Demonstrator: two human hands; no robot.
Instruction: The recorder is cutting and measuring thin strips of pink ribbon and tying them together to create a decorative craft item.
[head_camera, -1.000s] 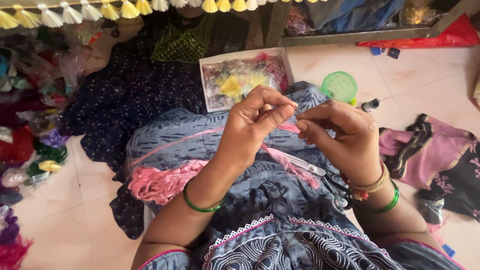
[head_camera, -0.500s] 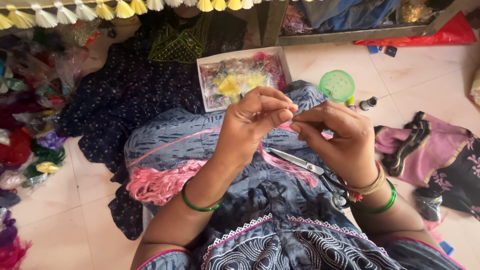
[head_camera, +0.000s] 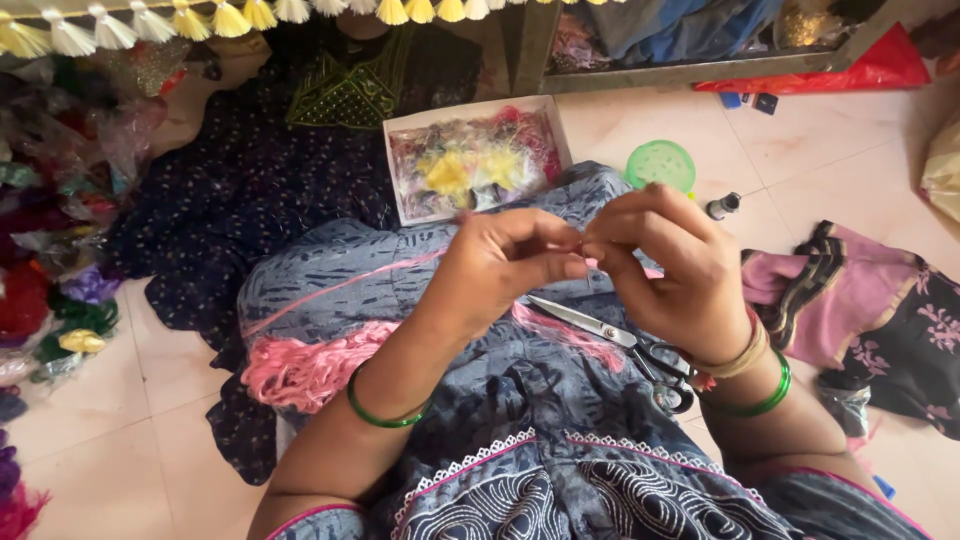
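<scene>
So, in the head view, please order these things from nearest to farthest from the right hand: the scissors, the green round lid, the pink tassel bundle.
From the right hand:
1. Scissors, just below it on the lap.
2. Green round lid, on the floor above the hand.
3. Pink tassel bundle, far across on the person's left side, past the left hand.

Tiled floor (head_camera: 820, 170): green lid (head_camera: 660, 164), cloth heaps (head_camera: 880, 310).

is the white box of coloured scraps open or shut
Open: the white rectangular cardboard box has no lid on it, and the yellow, pink and mixed scraps inside show plainly from above.
</scene>
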